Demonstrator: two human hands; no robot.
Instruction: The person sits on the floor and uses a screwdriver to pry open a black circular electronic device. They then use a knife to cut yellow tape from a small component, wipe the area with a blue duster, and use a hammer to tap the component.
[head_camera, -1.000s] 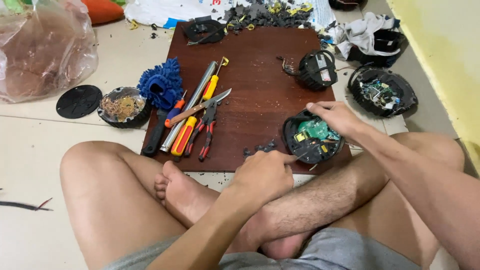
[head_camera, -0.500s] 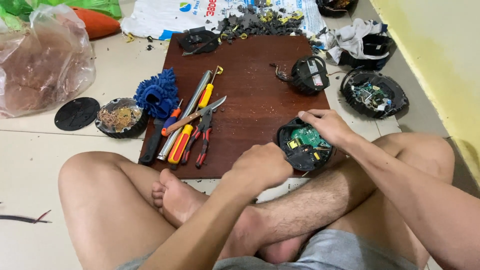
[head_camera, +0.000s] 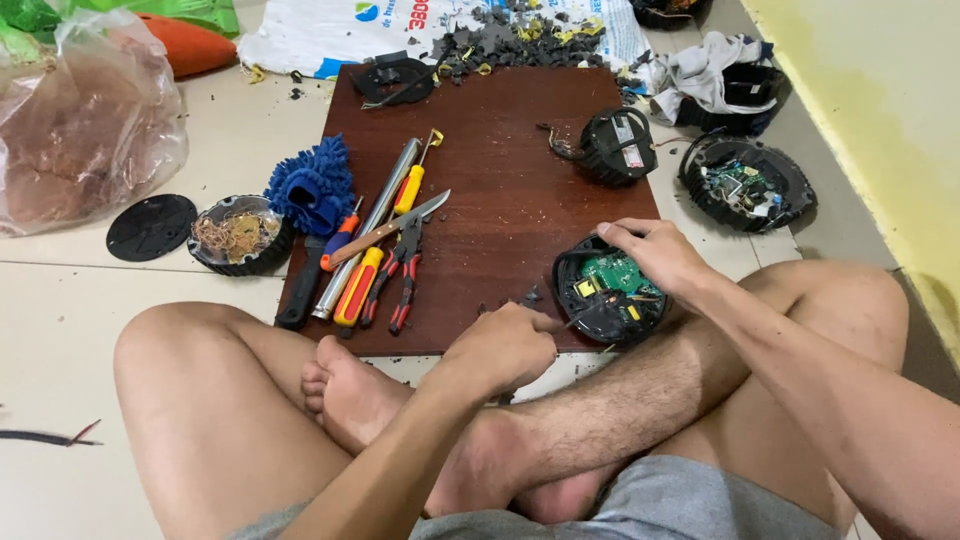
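A round black casing (head_camera: 607, 292) with a green circuit board inside rests at the near right corner of a dark wooden board (head_camera: 500, 190). My right hand (head_camera: 650, 250) grips the casing's far rim. My left hand (head_camera: 500, 345) is closed around a thin tool whose tip pokes into the casing's near side. I sit cross-legged on the floor, with my bare foot (head_camera: 350, 395) just below the wooden board.
Screwdrivers, red-handled pliers (head_camera: 400, 275), a metal tube and a blue mop head (head_camera: 312, 185) lie on the board's left. More black casings (head_camera: 615, 145) (head_camera: 745, 185), a cup of copper wire (head_camera: 238, 235), a black lid (head_camera: 150, 226) and a clear bag (head_camera: 85, 120) surround it.
The view has shifted slightly. My left hand has moved in closer to the casing's near side, with the tool tip now inside. My right hand keeps its grip on the rim.
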